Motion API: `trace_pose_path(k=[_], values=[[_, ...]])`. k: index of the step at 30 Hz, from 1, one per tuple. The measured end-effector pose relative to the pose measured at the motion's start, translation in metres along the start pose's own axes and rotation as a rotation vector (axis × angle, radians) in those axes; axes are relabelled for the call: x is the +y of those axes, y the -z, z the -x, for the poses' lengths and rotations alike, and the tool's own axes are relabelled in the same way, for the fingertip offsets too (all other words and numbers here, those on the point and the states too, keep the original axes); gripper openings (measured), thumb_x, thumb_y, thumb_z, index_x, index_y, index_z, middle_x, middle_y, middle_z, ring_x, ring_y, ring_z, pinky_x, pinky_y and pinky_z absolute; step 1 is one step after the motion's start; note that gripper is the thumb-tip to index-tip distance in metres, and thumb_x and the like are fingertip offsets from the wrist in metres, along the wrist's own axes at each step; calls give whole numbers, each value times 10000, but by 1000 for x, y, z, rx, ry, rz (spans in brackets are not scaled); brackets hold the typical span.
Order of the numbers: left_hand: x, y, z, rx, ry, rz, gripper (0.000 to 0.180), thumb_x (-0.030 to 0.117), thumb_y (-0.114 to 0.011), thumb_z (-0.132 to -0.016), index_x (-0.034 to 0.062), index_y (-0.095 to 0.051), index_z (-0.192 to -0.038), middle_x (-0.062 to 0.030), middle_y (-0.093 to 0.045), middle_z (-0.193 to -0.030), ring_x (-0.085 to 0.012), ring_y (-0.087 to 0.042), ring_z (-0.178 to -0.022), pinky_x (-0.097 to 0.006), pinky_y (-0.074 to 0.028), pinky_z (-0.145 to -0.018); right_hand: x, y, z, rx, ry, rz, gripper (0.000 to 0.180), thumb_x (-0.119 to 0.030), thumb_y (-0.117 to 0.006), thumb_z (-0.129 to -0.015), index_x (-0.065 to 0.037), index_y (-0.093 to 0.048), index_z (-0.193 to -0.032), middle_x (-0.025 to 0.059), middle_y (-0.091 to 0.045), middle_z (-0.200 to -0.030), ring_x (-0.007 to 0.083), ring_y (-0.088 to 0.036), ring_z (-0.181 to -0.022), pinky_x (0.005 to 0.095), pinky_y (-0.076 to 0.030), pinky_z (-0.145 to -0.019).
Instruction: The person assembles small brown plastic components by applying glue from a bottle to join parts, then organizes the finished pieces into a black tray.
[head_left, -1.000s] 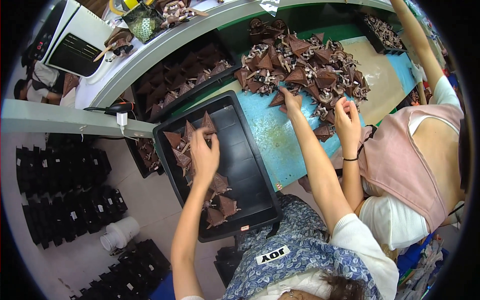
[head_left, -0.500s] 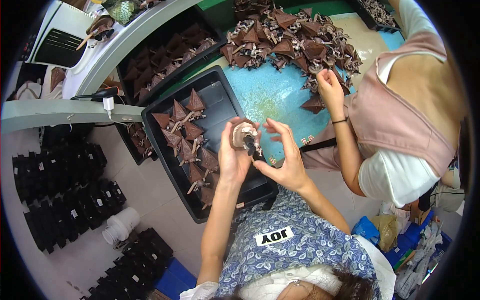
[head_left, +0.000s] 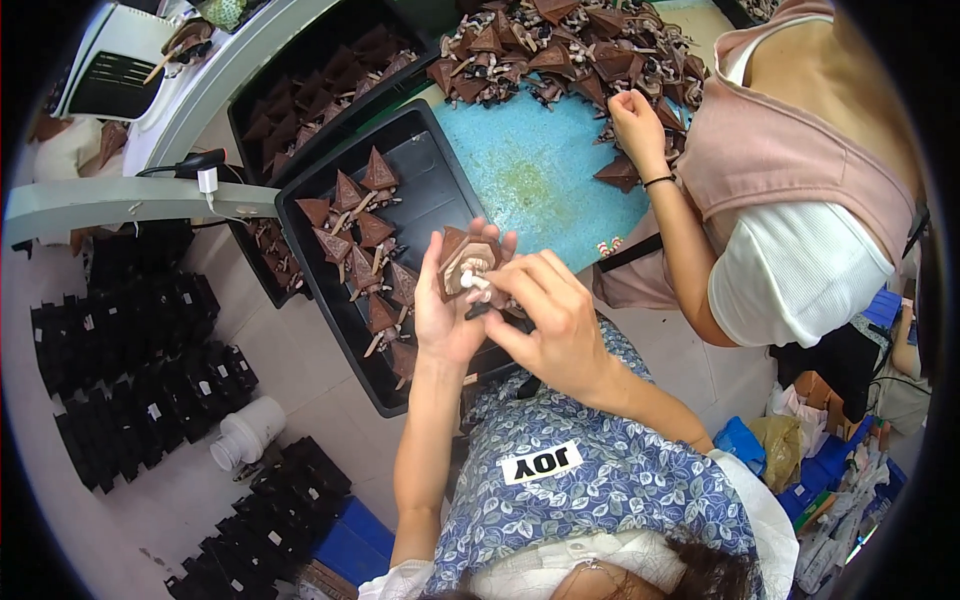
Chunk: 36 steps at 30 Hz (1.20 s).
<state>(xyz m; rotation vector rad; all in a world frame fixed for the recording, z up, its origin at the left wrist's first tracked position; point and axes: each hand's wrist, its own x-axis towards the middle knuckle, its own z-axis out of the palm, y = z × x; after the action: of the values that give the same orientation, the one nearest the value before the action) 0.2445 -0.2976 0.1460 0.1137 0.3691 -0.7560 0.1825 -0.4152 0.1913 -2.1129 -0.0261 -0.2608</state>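
A small figurine (head_left: 466, 275) with a broad brown hat, a pale body and a dark lower part lies in my left hand (head_left: 441, 318). That hand is cupped under it, palm up, with the fingers behind the hat. My right hand (head_left: 560, 325) closes on the figurine from the right, thumb and fingertips against its pale and dark parts. Whether a small separate part sits between those fingertips is hidden. Both hands are above the near right edge of a black tray (head_left: 440, 160). Similar figurines (head_left: 373, 232) with pointed brown hats stand in rows on the tray's left side.
A large pile of figurines (head_left: 560, 50) covers the far part of a blue work surface (head_left: 530, 170). At right, a co-worker's hand (head_left: 638, 130) reaches to the pile's edge. Another filled black tray (head_left: 330, 100) lies beyond mine. A grey curved frame (head_left: 110, 208) crosses at left.
My right hand has come in from apart, fingers spread, to pinch the figurine. The figurine has turned, its hat now leaning on my left fingers. The whole view has shifted slightly.
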Motion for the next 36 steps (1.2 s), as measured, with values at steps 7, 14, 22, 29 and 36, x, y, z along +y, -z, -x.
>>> trace_pose_path(k=[7,14,22,29,36], values=[[-13,11,-2,-100,-79,277,293,337,-456,-949,58,-545,-968,-52,-572,-970,-189,-520,-934,-322,-448,-814,1,-15,10,70,59,52,298,-66,-661,-706,28,-584,-978,148,-571,-911,308,-577,-909,388,-483,-756],[69,105,-60,618,-739,-1747,408,374,-530,-914,-25,-598,-861,-208,-638,-771,-296,-639,-721,-372,-459,-671,65,-31,48,-19,-253,-16,299,-160,-667,-806,24,-592,-1030,158,-634,-912,277,-624,-823,362,-492,-732],[107,122,-85,899,-766,-2309,377,296,-587,-872,-11,-468,-1055,-211,-619,-875,-392,-623,-823,-492,-517,-691,76,-19,38,-117,-351,-113,188,-92,-663,-811,39,-629,-942,126,-666,-828,177,-650,-718,281,-507,-632],[82,95,-75,562,-818,-2582,551,218,-600,-824,28,-412,-1306,-153,-285,-1427,-363,-230,-1329,-554,-255,-1030,136,-32,-70,201,-248,2,334,-152,-683,-804,22,-566,-1064,144,-651,-944,221,-646,-770,326,-506,-681],[108,116,-90,882,-635,-2841,614,362,-483,-855,91,-372,-1394,-89,-116,-1533,-385,-57,-1398,-629,-82,-1072,179,-96,-244,189,279,461,372,-91,-640,-762,32,-492,-1080,226,-522,-1012,388,-500,-964,454,-417,-833]])
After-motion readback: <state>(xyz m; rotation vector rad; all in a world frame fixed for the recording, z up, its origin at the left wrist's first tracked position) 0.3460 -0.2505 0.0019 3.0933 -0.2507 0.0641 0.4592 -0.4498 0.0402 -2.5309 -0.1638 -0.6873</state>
